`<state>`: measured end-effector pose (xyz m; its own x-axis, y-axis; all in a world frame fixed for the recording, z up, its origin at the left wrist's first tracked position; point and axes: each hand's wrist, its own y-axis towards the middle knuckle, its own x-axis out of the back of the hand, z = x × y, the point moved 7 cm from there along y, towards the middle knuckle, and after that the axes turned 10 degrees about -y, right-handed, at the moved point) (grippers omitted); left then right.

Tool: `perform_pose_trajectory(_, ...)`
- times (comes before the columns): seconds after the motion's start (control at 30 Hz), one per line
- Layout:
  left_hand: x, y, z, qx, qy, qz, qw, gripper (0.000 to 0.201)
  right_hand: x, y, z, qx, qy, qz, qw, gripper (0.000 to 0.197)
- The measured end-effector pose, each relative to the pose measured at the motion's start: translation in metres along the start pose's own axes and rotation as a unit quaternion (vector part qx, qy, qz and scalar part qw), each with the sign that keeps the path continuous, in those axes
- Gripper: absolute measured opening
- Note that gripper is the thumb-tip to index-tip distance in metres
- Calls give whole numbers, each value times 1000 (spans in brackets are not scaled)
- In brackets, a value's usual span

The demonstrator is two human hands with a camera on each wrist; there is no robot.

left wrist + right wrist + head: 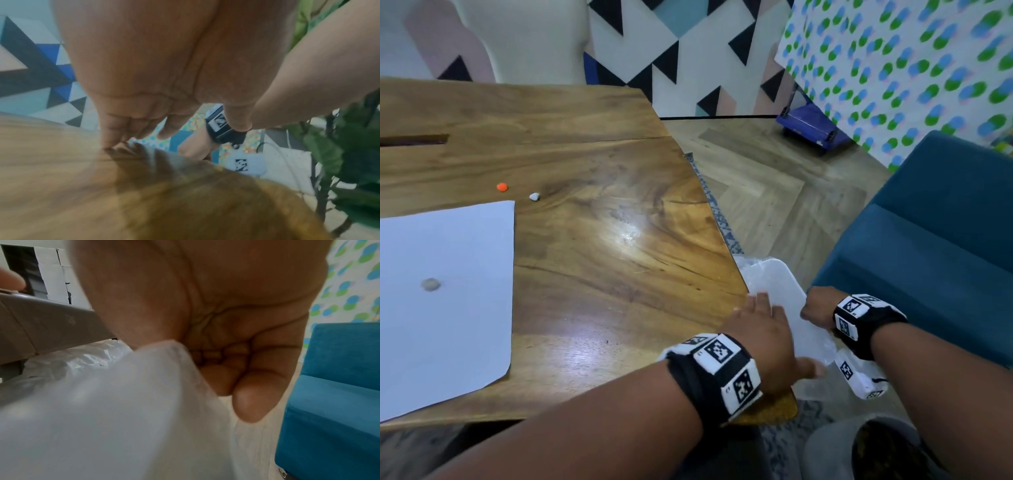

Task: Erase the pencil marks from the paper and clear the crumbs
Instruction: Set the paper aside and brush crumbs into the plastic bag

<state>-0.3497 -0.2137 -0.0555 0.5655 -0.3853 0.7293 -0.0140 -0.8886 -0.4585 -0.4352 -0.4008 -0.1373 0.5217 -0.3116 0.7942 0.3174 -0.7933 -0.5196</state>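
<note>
A white sheet of paper [445, 301] lies on the left of the wooden table [599, 212], with a grey smudge [430, 284] on it. An orange bit [502, 187] and a white eraser piece [534, 196] lie beyond its far corner. My left hand [763, 329] is flat, fingers straight, at the table's right edge, fingertips [111, 142] touching the wood. My right hand [816, 310] grips the rim of a clear plastic bag [780, 291] held just beside and below that edge; its fingers [242, 374] curl round the bag [115, 402].
A teal sofa [935, 240] stands close on the right, with a blue crate [808, 126] on the herringbone floor behind. The table has a slot [414, 139] at the far left. Green plant leaves [353, 162] show in the left wrist view.
</note>
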Motion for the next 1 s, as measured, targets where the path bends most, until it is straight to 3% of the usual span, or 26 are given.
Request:
perform_pose_trajectory(0.07,16,3,9,-3,-4,-30,1000,110,2,0,2,2,7,5,1000,24)
perform_pose_trajectory(0.17,47,10,55,80,33,-85,993,111,1,-1,0,-3,18,14,1000,22)
perform_pose_trajectory(0.27,39,11,63,135,55,-51,988,115,-1,-1,0,-6,22,17,1000,24)
perform_pose_trajectory(0.4,2,6,2,-16,24,-5,1000,111,3,0,3,1,28,13,1000,16)
perform_pose_trajectory(0.47,10,9,-1,-33,27,-20,999,109,5,0,2,4,30,11,999,17)
perform_pose_trajectory(0.6,55,26,56,77,28,-106,991,109,3,-2,-5,-2,31,10,999,19)
perform_pose_trajectory(0.67,59,29,73,110,32,-110,987,112,2,-2,-6,-1,28,7,1000,16)
perform_pose_trajectory(0.77,33,28,57,70,48,-74,994,117,1,-2,-6,6,18,7,1000,13)
perform_pose_trajectory(0.9,5,16,5,-95,45,-17,994,103,-2,-2,-6,15,11,6,1000,24)
perform_pose_trajectory(0.93,12,15,3,-105,38,-27,993,100,-2,-4,-6,14,9,5,1000,25)
perform_pose_trajectory(1.0,36,21,18,-63,43,-80,994,97,-1,-7,-7,10,5,6,1000,25)
